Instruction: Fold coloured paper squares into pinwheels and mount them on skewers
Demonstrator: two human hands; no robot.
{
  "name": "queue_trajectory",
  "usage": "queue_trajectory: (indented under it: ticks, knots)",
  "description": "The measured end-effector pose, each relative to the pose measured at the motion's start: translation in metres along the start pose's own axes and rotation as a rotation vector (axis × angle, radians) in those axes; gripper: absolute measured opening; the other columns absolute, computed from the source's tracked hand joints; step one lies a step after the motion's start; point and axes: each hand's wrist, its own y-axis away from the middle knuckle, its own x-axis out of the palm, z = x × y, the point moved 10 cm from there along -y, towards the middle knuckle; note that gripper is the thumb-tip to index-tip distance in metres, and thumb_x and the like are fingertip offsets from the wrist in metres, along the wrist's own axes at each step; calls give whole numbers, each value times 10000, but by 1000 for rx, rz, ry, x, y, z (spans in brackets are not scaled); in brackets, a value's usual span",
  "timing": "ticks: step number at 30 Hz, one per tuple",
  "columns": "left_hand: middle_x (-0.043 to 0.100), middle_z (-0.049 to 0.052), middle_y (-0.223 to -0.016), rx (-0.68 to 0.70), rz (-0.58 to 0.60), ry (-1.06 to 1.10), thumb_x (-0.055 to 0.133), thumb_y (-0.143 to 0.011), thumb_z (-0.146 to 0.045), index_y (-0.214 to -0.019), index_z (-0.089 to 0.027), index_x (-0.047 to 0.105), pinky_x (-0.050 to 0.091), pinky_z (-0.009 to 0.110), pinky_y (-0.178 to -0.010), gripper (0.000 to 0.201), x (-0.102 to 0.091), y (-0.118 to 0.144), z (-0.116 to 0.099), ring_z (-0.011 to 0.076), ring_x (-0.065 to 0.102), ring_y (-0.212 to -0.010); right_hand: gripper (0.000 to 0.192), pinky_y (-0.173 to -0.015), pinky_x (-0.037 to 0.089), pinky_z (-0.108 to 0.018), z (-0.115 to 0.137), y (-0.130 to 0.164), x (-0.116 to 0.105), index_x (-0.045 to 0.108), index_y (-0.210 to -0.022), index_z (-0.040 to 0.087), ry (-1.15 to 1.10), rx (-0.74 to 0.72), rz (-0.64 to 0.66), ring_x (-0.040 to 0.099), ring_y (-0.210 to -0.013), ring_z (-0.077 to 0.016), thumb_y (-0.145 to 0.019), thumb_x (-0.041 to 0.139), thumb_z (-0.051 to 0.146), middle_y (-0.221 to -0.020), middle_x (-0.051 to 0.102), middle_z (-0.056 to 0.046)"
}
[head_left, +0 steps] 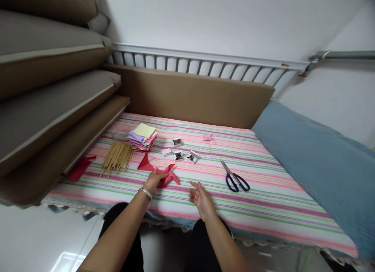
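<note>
My left hand (154, 181) is closed on a red paper pinwheel (170, 175) whose pointed blades spread to the right of the fingers. Apart from it, my right hand (200, 200) hovers over the striped cloth (263, 203), fingers apart and holding nothing. Just beyond the left hand lies a folded red paper piece (145, 163). Open small white boxes (192, 157) with dark metal bits stand past the pinwheel. Scissors (233, 176) with dark handles lie to the right of my right hand, blades pointing away from me.
A bundle of thin wooden sticks (117, 157) lies at the left, beside a stack of coloured paper squares (143, 135). A pink pinwheel on a stick (209, 139) rests farther back. Stacked cushions (52, 80) rise at left; a brown panel (190, 94) and radiator (187, 63) bound the back.
</note>
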Motion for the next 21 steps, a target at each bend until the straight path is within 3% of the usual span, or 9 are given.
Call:
queue_trajectory:
  ticks: [6, 11, 15, 17, 21]
  knots:
    - [668, 55, -613, -7, -27, 56, 813, -520, -170, -685, -108, 610, 473, 313, -644, 268, -14, 35, 2, 175, 624, -562, 437, -481, 451, -207, -2, -8, 5, 614, -1036, 146, 64, -9, -15, 559, -505, -95, -742, 642, 468, -680, 662, -23]
    - [656, 31, -574, 13, -10, 63, 809, -545, -208, -673, -115, 634, 459, 257, -575, 235, -15, 36, -12, 141, 603, -519, 461, -481, 460, -217, -1, -12, 3, 601, -1072, 142, 251, -92, 3, 576, -511, -101, -727, 627, 446, -703, 658, -32]
    - [670, 27, -589, 51, -1, 70, 819, -523, -223, -642, -118, 642, 445, 229, -539, 238, -9, 15, -38, 123, 595, -521, 462, -457, 471, -271, 24, -20, 10, 611, -1086, 91, 748, -319, -63, 582, -497, -145, -784, 474, 413, -710, 670, -76]
    - [678, 34, -604, 52, 15, 71, 828, -500, -208, -643, -111, 652, 451, 232, -551, 246, -3, 4, -49, 127, 601, -536, 416, -489, 478, -288, 43, -30, 20, 646, -1042, 104, 882, -391, -104, 590, -520, -164, -774, 476, 373, -700, 675, -76]
    - [681, 36, -605, 51, 11, 26, 836, -464, -194, -632, -107, 663, 456, 251, -583, 256, 1, -11, -57, 142, 607, -554, 257, -762, 469, -281, 85, -58, 61, 710, -934, 227, 1136, -526, -142, 634, -848, -187, -767, 522, 276, -941, 705, -47]
